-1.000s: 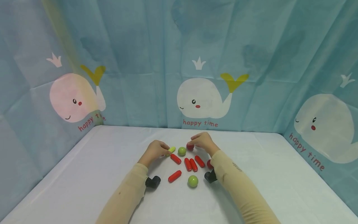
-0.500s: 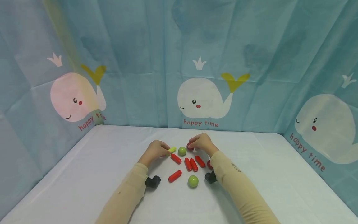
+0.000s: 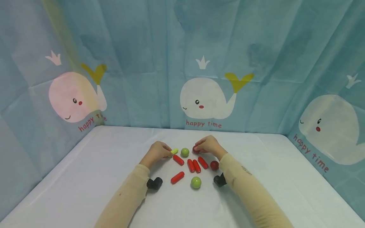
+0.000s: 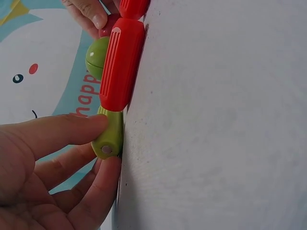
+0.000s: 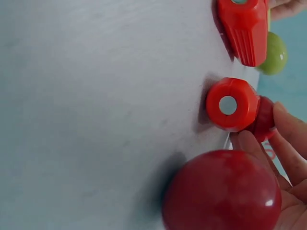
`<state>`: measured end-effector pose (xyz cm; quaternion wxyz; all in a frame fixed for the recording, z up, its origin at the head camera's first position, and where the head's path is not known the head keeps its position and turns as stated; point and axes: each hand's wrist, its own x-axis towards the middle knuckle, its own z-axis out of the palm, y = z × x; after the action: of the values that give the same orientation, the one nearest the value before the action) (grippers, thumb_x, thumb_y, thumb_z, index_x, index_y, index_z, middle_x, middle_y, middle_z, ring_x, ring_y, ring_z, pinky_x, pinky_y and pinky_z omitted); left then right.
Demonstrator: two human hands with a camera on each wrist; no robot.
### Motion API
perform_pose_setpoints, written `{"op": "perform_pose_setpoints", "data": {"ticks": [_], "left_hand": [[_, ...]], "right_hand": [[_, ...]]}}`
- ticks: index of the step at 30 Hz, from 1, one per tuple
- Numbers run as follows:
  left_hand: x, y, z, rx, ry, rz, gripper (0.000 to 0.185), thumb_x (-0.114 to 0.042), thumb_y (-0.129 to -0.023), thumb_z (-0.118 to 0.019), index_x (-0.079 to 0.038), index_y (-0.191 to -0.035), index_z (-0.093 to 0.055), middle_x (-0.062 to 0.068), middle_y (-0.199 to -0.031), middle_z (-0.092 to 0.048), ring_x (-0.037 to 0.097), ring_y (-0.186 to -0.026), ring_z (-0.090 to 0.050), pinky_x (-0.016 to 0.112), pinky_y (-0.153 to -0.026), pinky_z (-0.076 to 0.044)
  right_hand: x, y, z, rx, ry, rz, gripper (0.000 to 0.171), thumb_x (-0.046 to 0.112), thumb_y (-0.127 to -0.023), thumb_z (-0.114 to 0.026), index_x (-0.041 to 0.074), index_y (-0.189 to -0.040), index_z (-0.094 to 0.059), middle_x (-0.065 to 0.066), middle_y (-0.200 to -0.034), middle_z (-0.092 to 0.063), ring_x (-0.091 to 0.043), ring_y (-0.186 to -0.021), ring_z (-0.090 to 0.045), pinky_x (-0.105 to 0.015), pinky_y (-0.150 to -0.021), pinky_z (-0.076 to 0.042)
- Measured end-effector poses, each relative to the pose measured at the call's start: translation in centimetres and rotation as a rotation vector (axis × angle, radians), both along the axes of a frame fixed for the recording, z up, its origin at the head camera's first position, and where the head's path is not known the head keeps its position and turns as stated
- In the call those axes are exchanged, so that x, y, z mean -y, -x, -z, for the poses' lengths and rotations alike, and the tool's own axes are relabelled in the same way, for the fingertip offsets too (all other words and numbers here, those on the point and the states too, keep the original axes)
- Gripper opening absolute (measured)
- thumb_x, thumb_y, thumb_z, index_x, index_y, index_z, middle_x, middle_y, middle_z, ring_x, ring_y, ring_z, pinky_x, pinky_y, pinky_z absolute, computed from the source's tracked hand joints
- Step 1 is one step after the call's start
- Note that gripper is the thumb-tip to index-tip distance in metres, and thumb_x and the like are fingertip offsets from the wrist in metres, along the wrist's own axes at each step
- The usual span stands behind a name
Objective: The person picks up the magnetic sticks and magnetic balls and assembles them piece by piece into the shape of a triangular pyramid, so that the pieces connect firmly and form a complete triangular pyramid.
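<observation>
L hand (image 3: pixel 157 151) pinches yellow stick (image 4: pixel 113 128), R hand (image 3: pixel 209 145) grips far red ball (image 5: pixel 265 120); imo go light, it'll prob roll.

Cloth backdrop (image 3: pixel 142 95) is behind the table (image 3: pixel 85 171). Far row, left to right: left hand (image 3: pixel 157 150) on a far stick (image 3: pixel 175 151), then a middle ball (image 3: pixel 184 152), then the right hand (image 3: pixel 209 145) on a far ball (image 3: pixel 196 152). Next row nearer: first stick (image 3: pixel 178 160), two side-by-side sticks (image 3: pixel 191 165), fourth stick (image 3: pixel 203 162), right-end ball (image 3: pixel 214 165). Nearest: lone stick (image 3: pixel 177 177) left, near ball (image 3: pixel 195 182) right.
</observation>
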<state>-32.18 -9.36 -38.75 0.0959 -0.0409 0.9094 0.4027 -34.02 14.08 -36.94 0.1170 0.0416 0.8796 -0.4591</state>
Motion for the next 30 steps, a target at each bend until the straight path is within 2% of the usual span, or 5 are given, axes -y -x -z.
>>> {"op": "perform_pose_setpoints", "data": {"ticks": [4, 12, 19, 26, 30], "left_hand": [[0.3, 0.1, 0.1, 0.007, -0.009, -0.009, 0.022, -0.018, -0.084, -0.077, -0.008, -0.103, -0.075, 0.007, -0.098, -0.07, 0.018, -0.085, -0.062, 0.028, -0.077, -0.053], [1.3, 0.1, 0.2, -0.017, -0.061, -0.013, 0.023, -0.016, -0.084, -0.075, -0.008, -0.106, -0.076, 0.009, -0.112, -0.07, 0.017, -0.091, -0.064, 0.031, -0.084, -0.056], [1.9, -0.2, 0.3, -0.004, -0.085, -0.015, 0.025, -0.017, -0.086, -0.075, -0.011, -0.11, -0.076, 0.008, -0.119, -0.069, 0.019, -0.098, -0.063, 0.034, -0.091, -0.056], [1.6, -0.8, -0.7, -0.048, -0.084, 0.059, 0.025, -0.018, -0.087, -0.073, -0.013, -0.11, -0.076, 0.006, -0.116, -0.071, 0.017, -0.097, -0.066, 0.039, -0.093, -0.054], [1.4, -1.0, -1.1, -0.059, -0.077, 0.067, 0.023, -0.019, -0.086, -0.073, -0.014, -0.109, -0.077, 0.004, -0.113, -0.072, 0.018, -0.098, -0.064, 0.04, -0.093, -0.052]], "right_hand": [[-0.5, -0.3, -0.2, 0.0, 0.025, -0.012, 0.03, 0.018, -0.088, -0.075, 0.007, -0.115, -0.073, -0.009, -0.109, -0.075, -0.017, -0.093, -0.07, -0.03, -0.088, -0.059], [-1.9, -1.2, -0.4, -0.034, 0.09, -0.002, 0.035, 0.024, -0.092, -0.07, 0.009, -0.124, -0.069, -0.011, -0.121, -0.071, -0.024, -0.111, -0.067, -0.039, -0.098, -0.055], [-1.9, -2.5, -0.4, -0.05, 0.174, -0.003, 0.038, 0.025, -0.093, -0.07, 0.009, -0.127, -0.067, -0.012, -0.125, -0.069, -0.024, -0.113, -0.067, -0.04, -0.1, -0.053], [-2.1, -3.7, -0.2, -0.045, 0.27, 0.01, 0.038, 0.027, -0.093, -0.07, 0.009, -0.127, -0.066, -0.012, -0.123, -0.069, -0.023, -0.11, -0.069, -0.042, -0.101, -0.052], [-2.1, -3.9, -0.1, -0.054, 0.288, 0.017, 0.038, 0.028, -0.093, -0.069, 0.009, -0.127, -0.066, -0.012, -0.125, -0.068, -0.023, -0.11, -0.069, -0.041, -0.101, -0.052]]}}
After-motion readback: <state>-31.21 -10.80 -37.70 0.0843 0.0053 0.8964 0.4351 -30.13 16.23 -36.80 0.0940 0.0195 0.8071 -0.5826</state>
